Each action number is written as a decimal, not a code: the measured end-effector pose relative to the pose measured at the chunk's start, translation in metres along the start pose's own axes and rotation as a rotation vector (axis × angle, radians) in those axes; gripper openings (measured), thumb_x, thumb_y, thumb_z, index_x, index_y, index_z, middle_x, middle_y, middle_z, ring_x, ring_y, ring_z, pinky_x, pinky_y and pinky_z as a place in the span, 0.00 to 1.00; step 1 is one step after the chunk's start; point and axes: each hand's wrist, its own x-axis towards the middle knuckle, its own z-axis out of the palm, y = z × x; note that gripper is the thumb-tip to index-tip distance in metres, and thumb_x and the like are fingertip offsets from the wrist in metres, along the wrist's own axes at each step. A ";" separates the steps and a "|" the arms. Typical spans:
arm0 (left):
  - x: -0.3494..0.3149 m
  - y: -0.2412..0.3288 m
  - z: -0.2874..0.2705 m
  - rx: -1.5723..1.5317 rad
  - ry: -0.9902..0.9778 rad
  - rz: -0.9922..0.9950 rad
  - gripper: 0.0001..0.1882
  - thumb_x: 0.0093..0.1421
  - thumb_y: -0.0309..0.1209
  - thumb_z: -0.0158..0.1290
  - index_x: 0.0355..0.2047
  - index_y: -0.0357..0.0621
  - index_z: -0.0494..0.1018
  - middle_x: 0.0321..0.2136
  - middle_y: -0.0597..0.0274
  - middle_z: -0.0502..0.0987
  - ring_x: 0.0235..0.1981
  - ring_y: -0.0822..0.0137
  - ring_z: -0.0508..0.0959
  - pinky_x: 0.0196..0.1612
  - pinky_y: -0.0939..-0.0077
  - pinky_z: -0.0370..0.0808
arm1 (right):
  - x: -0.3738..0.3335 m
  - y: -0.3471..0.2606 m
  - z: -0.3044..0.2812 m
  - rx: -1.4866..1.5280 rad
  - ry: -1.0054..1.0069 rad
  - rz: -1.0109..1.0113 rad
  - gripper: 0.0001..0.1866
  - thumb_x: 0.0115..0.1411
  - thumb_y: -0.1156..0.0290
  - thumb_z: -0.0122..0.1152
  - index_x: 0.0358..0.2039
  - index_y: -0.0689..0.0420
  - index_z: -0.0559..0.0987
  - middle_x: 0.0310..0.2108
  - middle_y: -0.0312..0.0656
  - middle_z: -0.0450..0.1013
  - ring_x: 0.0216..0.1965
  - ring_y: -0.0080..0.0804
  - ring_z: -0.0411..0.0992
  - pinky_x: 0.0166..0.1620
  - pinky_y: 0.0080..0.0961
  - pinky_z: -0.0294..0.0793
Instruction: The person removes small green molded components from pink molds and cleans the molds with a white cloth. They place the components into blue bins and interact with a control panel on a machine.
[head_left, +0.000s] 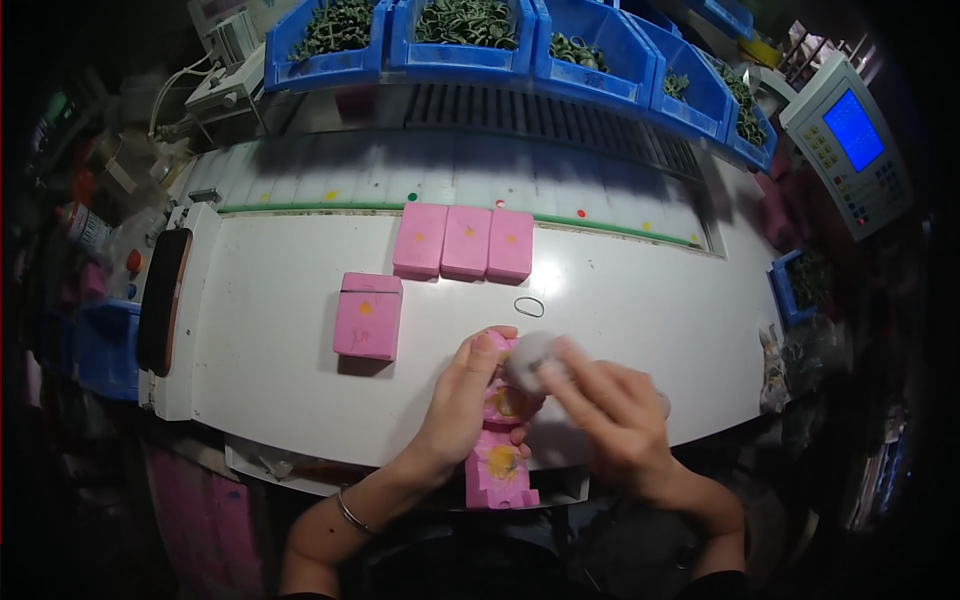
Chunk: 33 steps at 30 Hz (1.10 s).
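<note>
My left hand is closed around an opened pink rubber mould. One flap of the mould hangs down toward the table's front edge, with yellow stains around its hollows. In my right hand, a rounded grey-white pad is pinched against the mould's upper part; motion blurs it and the fingertips. A thin oval band lies on the table just beyond my hands. To the left stands a closed pink mould with a dark band across its top.
Three pink moulds sit side by side at the white table's back. Blue bins of small green pieces line the far side. A control panel with a blue screen stands right; a dark padded bar is left.
</note>
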 end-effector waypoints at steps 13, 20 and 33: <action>0.010 -0.007 -0.003 0.004 0.052 0.007 0.23 0.67 0.48 0.29 0.48 0.42 0.60 0.32 0.58 0.69 0.19 0.71 0.72 0.20 0.77 0.74 | 0.009 0.005 0.009 -0.145 -0.058 -0.083 0.25 0.48 0.69 0.56 0.50 0.52 0.73 0.53 0.39 0.68 0.37 0.30 0.68 0.39 0.24 0.63; 0.008 0.004 0.000 0.001 0.081 -0.098 0.29 0.66 0.53 0.27 0.50 0.41 0.61 0.29 0.56 0.72 0.19 0.66 0.74 0.21 0.71 0.77 | 0.011 0.006 0.014 -0.229 -0.013 -0.123 0.26 0.47 0.68 0.58 0.50 0.50 0.73 0.53 0.38 0.68 0.36 0.28 0.67 0.40 0.23 0.62; 0.010 -0.007 -0.001 0.062 0.199 0.214 0.21 0.69 0.41 0.32 0.48 0.36 0.64 0.39 0.62 0.71 0.40 0.75 0.69 0.45 0.81 0.67 | 0.002 -0.006 0.010 -0.218 -0.021 -0.115 0.23 0.48 0.70 0.55 0.47 0.48 0.76 0.51 0.31 0.69 0.36 0.29 0.66 0.39 0.25 0.62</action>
